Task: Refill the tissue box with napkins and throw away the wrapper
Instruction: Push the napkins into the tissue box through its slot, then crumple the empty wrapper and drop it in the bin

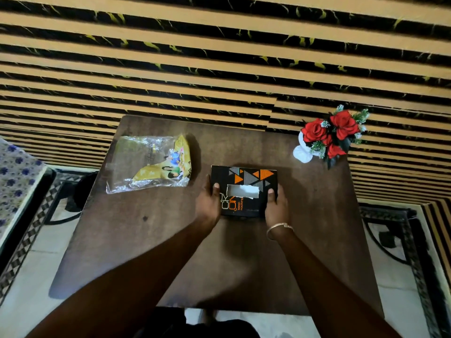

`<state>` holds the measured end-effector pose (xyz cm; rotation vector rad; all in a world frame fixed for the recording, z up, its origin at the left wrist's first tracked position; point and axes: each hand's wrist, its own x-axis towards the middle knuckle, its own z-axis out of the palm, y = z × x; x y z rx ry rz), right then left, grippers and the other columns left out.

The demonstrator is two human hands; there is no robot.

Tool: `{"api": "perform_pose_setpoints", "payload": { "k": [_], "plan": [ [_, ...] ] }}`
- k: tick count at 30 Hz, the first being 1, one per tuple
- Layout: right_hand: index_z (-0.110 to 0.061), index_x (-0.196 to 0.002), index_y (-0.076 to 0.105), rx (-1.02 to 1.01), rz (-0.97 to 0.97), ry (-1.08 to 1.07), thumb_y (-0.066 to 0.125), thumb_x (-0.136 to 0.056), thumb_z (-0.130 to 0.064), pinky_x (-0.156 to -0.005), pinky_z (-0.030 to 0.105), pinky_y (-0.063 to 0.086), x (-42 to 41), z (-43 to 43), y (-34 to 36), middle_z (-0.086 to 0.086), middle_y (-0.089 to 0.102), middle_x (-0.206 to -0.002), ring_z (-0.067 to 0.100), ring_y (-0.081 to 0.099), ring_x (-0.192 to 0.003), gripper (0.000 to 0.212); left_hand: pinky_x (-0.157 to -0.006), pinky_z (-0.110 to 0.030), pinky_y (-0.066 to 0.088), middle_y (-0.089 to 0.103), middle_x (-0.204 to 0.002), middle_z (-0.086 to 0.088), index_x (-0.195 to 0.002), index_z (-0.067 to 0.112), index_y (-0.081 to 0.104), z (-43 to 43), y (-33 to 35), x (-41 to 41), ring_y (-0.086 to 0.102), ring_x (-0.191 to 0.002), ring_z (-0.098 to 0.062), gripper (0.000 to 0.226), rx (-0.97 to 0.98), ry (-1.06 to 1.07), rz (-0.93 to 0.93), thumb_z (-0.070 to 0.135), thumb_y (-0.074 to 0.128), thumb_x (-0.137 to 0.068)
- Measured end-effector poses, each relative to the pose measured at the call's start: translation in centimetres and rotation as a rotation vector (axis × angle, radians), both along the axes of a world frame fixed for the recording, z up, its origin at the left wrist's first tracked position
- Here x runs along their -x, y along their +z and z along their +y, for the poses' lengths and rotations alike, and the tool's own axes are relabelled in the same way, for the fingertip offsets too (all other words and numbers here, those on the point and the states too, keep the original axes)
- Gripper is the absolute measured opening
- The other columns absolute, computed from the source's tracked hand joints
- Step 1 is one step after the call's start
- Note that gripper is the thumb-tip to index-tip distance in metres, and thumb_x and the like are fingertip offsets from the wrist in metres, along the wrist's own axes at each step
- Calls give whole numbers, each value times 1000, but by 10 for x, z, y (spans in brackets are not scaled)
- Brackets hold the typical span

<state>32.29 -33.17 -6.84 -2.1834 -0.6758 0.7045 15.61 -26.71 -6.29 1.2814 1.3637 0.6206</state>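
Note:
A black tissue box [246,178] with orange and grey triangles sits on the brown table [146,240], white napkins showing through its torn top slot. My left hand [208,203] grips the box's left end, thumb on top. My right hand [277,207], a bracelet on its wrist, grips the right end the same way. A crumpled clear and yellow plastic wrapper [151,163] lies flat on the table to the left of the box, apart from both hands.
A white vase of red artificial roses [328,136] stands at the table's far right corner. A striped black and tan wall runs behind the table. Dark metal furniture frames stand on the floor at both sides.

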Motion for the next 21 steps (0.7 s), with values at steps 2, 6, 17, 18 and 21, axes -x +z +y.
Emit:
{"api": "perform_pose_setpoints", "payload": {
  "k": [2, 6, 17, 18, 21],
  "plan": [
    [-11, -149, 34, -34, 16, -3, 38, -103, -27, -115, 38, 30, -11, 31, 6, 14, 38, -153, 31, 38, -140, 49, -94, -37, 53, 59, -129, 3, -152, 23, 33, 30, 11, -11, 60, -109, -15, 47, -28, 0, 2, 33, 37, -106],
    [-12, -149, 35, -63, 51, 17, 40, -103, -24, -112, 40, 35, -37, 99, 15, 15, 42, -150, 33, 42, -136, 48, -92, -50, 56, 64, -128, -10, -147, 22, 39, 98, 22, -32, 65, -110, -26, 43, -15, 25, -52, 32, 38, -105],
    [-20, -147, 38, -88, 172, 30, 44, -101, -24, -113, 44, 37, -69, 205, 4, 12, 47, -146, 33, 47, -132, 46, -75, -31, 57, 64, -120, -9, -141, 15, 47, 210, 4, -66, 63, -100, -23, 37, 32, 81, -106, 24, 40, -106],
    [-19, -148, 36, -92, 170, 27, 44, -101, -22, -113, 40, 34, -70, 212, 4, 11, 44, -149, 32, 44, -135, 47, -82, -39, 58, 63, -122, -11, -142, 16, 46, 219, 0, -69, 65, -102, -27, 38, 54, 84, -115, 25, 40, -105],
    [-18, -151, 31, -110, 162, 12, 43, -102, -18, -114, 36, 27, -73, 227, 0, 8, 30, -157, 28, 33, -143, 50, -93, -50, 56, 62, -122, -17, -139, 14, 47, 240, -11, -73, 64, -107, -33, 37, 138, 79, -113, 26, 40, -105]
  ]
}}
